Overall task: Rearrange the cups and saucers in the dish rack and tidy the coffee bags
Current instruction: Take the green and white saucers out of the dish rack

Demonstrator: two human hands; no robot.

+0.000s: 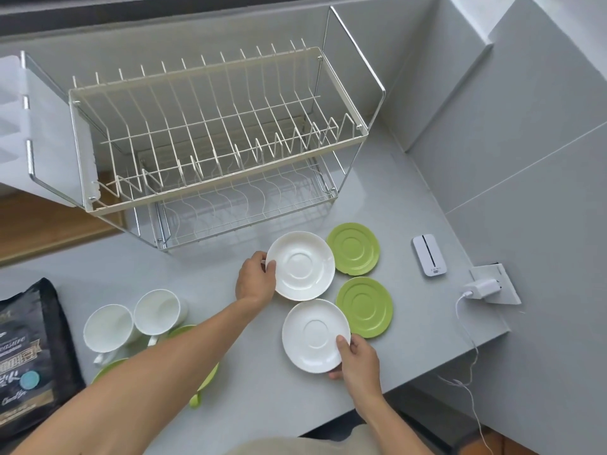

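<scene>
**Saucers in both hands, rack not yet loaded**

The left hand point(256, 279) pinches the left rim of one white saucer point(300, 266), thumb on top and fingers curled under the edge, just in front of the dish rack point(210, 139). The right hand point(356, 357) grips the near rim of a second white saucer point(315, 334) the same way, thumb lying on the plate's face; this saucer sits nearer the person, farther out from the rack than the first. Whether either plate is clear of the counter point(249, 382) I cannot tell.

Just right of the held pair lie two green saucers: one point(354, 248) close in front of the rack's right end, the other point(364, 307) a step farther from it, its edge tucked slightly under the second white saucer.

Farther out, in front of the rack's left end, two white cups point(131, 320) stand side by side. Behind the left forearm, green crockery point(203, 379) shows only in part; I cannot tell how many pieces. A dark coffee bag point(29, 356) lies farthest left of the rack, at the counter's edge.

Both tiers of the rack appear bare, so the task looks to be at an early stage: all four saucers and the cups are yet to be slotted in, and the coffee bag is not yet tidied.
</scene>
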